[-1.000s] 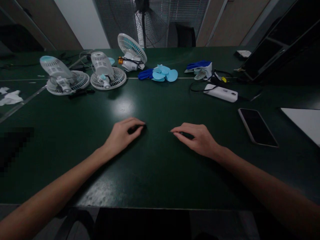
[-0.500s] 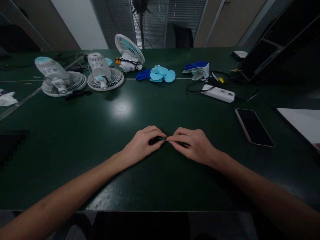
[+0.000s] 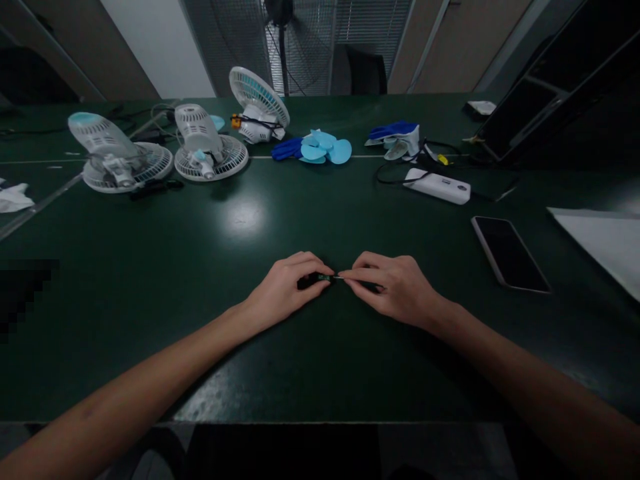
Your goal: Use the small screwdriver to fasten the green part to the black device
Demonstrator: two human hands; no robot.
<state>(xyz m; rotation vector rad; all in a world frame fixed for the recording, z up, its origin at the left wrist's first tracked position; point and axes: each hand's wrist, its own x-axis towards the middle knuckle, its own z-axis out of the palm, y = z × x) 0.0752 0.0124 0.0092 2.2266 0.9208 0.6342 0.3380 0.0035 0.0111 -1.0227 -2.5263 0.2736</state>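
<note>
My left hand (image 3: 293, 283) rests on the table, thumb and fingertips pinched round a small dark green piece (image 3: 325, 277). Its exact kind is too small and hidden to tell; it could be a tool handle. A thin, light metal rod (image 3: 339, 277) runs from it toward my right hand (image 3: 393, 287). The thumb and forefinger of that hand are pinched at the rod's right end. Both hands sit close together over the dark green tabletop (image 3: 320, 360), with a short stretch of rod showing between the fingertips.
Along the far side lie several white fan parts (image 3: 213, 157), light-blue fan blades (image 3: 325, 147), blue-and-white gloves (image 3: 395, 137) and a white power strip (image 3: 440, 187). To the right are a phone (image 3: 510, 253) and a white sheet (image 3: 600, 240). A dark case (image 3: 565, 87) stands at the back right.
My right hand has shifted slightly right, away from the left, so more of the metal rod shows. My left hand stays put. The white sheet at right has moved.
</note>
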